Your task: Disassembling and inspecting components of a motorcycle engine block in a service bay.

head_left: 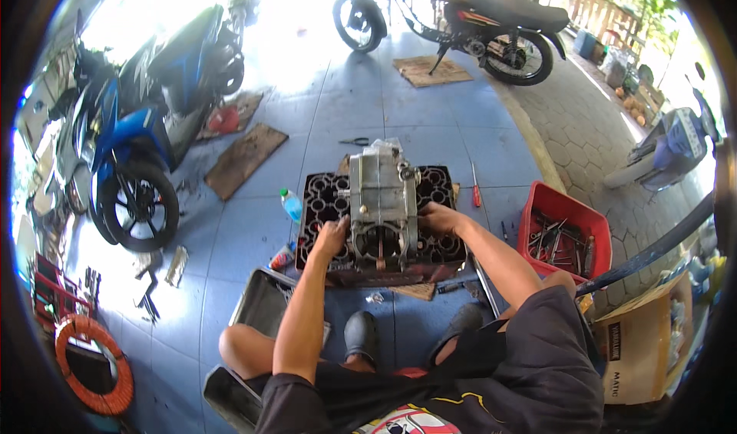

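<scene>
A grey metal engine crankcase (378, 192) stands upright on an upturned dark red bottle crate (322, 192) in front of me. A round opening shows at its near end, with a shaft in it. My left hand (333, 236) is closed at the lower left side of the crankcase, fingertips against the metal. On the opposite side my right hand (437, 218) curls its fingers in against the case; the crankcase partly hides their tips. Just past the crate lie black-handled pliers (355, 141), and a red-handled screwdriver (476, 192) is to its right.
Right of the crate stands a red bin (568, 219) of tools. A bottle (291, 205) is at the crate's left, grey trays (261, 303) nearer me. A blue motorcycle (138, 142) stands left, another motorcycle (468, 19) ahead. A cardboard box (637, 346) is close on my right.
</scene>
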A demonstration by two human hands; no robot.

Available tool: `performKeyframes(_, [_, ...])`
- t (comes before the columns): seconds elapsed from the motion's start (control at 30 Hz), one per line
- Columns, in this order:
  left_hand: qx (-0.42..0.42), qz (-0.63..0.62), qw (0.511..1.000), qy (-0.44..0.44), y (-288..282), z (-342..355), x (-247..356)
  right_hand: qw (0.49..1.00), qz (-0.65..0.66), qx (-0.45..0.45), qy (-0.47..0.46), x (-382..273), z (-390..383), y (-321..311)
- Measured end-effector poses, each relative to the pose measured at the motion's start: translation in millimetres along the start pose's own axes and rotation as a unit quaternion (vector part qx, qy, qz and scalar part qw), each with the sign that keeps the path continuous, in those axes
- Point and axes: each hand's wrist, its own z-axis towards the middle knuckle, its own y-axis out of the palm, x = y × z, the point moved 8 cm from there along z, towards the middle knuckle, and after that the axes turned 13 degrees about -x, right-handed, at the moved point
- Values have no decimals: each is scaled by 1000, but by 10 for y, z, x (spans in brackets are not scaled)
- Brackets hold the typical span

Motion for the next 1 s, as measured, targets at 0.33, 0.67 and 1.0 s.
performKeyframes(0.33, [1, -233, 972, 32, -451, -255, 550, 888, -232, 232, -321, -340, -454, 197])
performKeyframes(0.67, [-38, -174, 962, -206, -271, -91, 1, 994, -40, 97, -10, 87, 54, -94])
performKeyframes(1.0, [-59, -353, 930, -81, -325, -261, 354, 893, -196, 180, -364, -364, -353, 200])
